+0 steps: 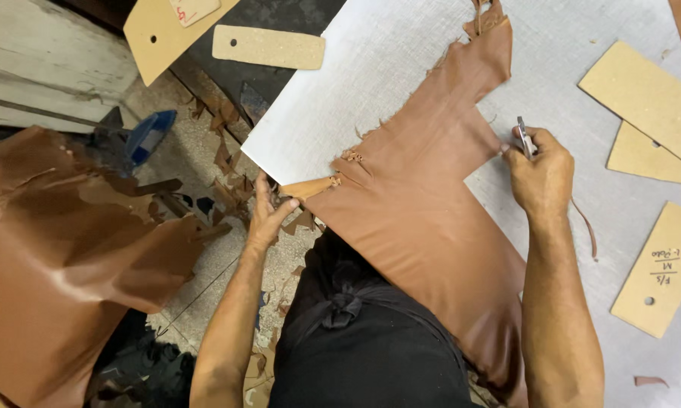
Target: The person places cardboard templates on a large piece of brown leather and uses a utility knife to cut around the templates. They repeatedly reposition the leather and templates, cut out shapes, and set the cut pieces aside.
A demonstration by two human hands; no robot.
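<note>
A large brown leather hide [423,204] lies across a grey cutting table [401,53] and hangs over its near edge onto my lap. My right hand [540,174] is closed around a small metal knife [523,134] whose tip rests at the hide's right edge. At the table's corner, my left hand [266,213] pinches a ragged tab of the hide between thumb and fingers. A thin cut leather strip [586,227] curls beside my right wrist.
Several tan cardboard pattern pieces [646,94] lie on the table's right side, and more [268,47] at the top left. Another brown hide [61,257] is heaped on the left. Leather scraps [219,159] litter the floor. A blue object [150,136] sits by the scraps.
</note>
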